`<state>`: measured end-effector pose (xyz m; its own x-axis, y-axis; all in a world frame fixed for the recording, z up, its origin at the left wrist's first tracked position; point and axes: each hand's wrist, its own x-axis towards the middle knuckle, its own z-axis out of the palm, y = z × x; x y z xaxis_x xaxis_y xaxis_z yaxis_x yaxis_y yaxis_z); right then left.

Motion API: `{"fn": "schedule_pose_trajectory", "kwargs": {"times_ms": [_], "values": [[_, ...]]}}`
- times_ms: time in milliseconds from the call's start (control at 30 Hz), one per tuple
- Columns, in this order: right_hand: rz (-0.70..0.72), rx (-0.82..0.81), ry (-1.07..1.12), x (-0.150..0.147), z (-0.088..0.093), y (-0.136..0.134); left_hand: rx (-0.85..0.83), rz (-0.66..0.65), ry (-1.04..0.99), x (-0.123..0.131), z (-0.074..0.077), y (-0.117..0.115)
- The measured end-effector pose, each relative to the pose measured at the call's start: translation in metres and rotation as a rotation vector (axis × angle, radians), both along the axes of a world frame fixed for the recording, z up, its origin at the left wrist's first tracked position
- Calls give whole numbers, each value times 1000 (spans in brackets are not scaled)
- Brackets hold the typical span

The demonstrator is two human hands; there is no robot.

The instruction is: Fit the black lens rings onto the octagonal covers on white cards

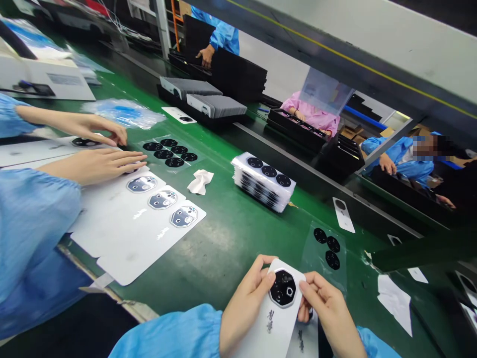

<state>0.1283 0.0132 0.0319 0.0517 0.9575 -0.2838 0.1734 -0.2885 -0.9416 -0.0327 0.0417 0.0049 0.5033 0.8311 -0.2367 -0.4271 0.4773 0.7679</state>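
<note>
My left hand [250, 304] grips a white phone back cover [276, 334] along its left edge, thumb beside the dark camera patch [283, 288]. The cover is tilted, its camera end pointing away from me, with dark lettering under the patch. At the cover's upper right corner, my right hand [330, 311] pinches the edge between thumb and fingers. A second white back cover [306, 339] shows partly below, close under the right hand; its camera end is mostly hidden. Right of the hands lies a clear film sheet with black round stickers [332, 243].
A co-worker's two hands [99, 164] rest over a row of white covers [137, 238] on the left. A stack of sticker sheets [264, 181], crumpled white paper [200, 182] and torn paper [395, 303] lie on the green bench. Behind are trays of covers [216, 105] and other workers.
</note>
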Motion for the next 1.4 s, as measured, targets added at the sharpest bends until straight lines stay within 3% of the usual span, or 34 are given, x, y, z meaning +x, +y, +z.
{"fn": "schedule_pose_trajectory", "kwargs": {"times_ms": [167,533,1000,1233,1400], "values": [[-66,-10,51,-2,1,0,12,-86,52,-4,2,-2],[-110,-10,55,-2,0,1,50,-97,119,-2,-6,-4],[-115,-25,24,-4,0,3,-103,-115,3,-2,1,-3],[-140,-1,52,-6,-1,4,-37,-126,2,-7,0,-1],[-130,15,54,-6,-2,5,-86,-148,-29,-9,4,2]]}}
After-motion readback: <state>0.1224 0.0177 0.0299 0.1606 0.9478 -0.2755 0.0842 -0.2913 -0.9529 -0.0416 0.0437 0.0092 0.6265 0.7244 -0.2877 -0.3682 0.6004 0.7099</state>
